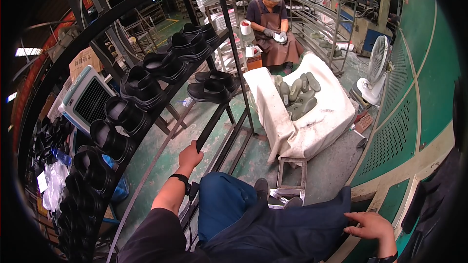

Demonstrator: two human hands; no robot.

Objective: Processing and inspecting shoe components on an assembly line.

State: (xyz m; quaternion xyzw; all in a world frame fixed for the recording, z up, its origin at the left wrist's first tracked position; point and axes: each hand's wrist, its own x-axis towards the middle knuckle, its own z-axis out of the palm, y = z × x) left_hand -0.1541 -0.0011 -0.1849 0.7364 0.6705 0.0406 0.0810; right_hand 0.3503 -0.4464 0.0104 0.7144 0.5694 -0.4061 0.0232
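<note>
My left hand [190,159] is closed around a black metal rail [210,129] of the shoe rack, at its lower level. On that rail, farther up, sit black shoes [210,90]. The upper rail to the left carries a long row of black shoes [141,86]. My right hand [369,225] is at the lower right, fingers stretched out and apart, with the tips against the edge of the dark blue cloth [292,226] over my lap. It appears to hold nothing.
Ahead stands a white cloth-covered bin [312,134] with several grey-green shoe lasts [298,92], a small metal stool frame [292,173] before it. Beyond, a seated person [273,29] in a brown apron handles a white item. Green panels [390,139] and a fan [378,65] flank the right.
</note>
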